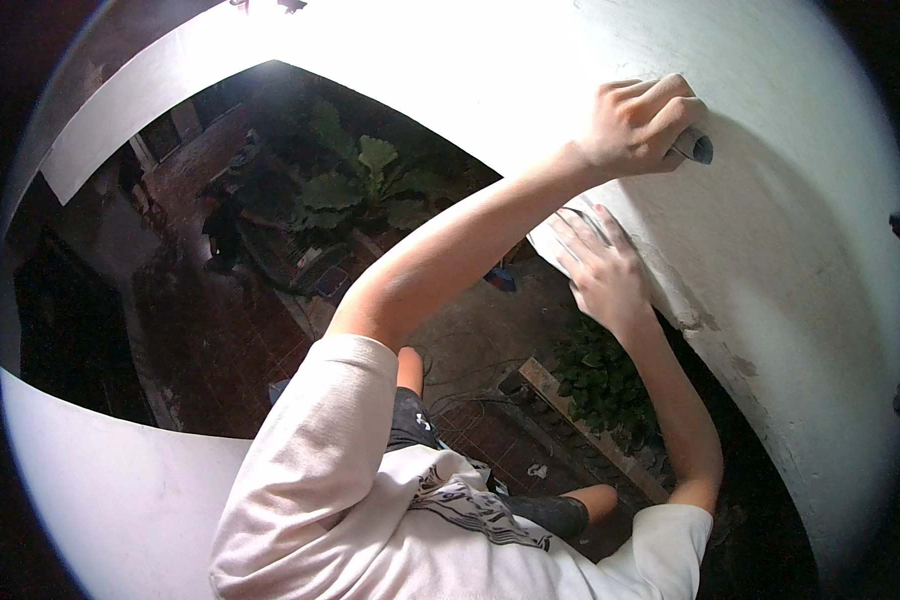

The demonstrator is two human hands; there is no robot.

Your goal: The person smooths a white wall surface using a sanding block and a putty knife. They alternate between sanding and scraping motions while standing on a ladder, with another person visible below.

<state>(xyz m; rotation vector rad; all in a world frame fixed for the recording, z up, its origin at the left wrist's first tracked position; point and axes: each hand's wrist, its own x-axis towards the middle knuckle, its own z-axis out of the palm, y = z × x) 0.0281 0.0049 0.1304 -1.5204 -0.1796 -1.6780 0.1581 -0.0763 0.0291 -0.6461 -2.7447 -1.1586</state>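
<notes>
My left hand [638, 122], at the upper right, is closed around a grey rolled piece [696, 146], held against the white wall surface [790, 200]. Below it, my right hand [600, 265] has its fingers stretched out and resting on the lower edge of that surface, over a thin pale-grey piece [558, 240] that is too unclear to name. The plaster along this edge [705, 330] looks rough and chipped in places. Both forearms are raised, the left one crossing the middle of the view.
A white curved band [110, 120] arches over the upper left, and a white surface [90, 470] curves along the lower left. Far below lie a tiled floor [470, 440], leafy plants [375, 170], a raised board-like ledge [560, 395] and dark clutter [230, 230].
</notes>
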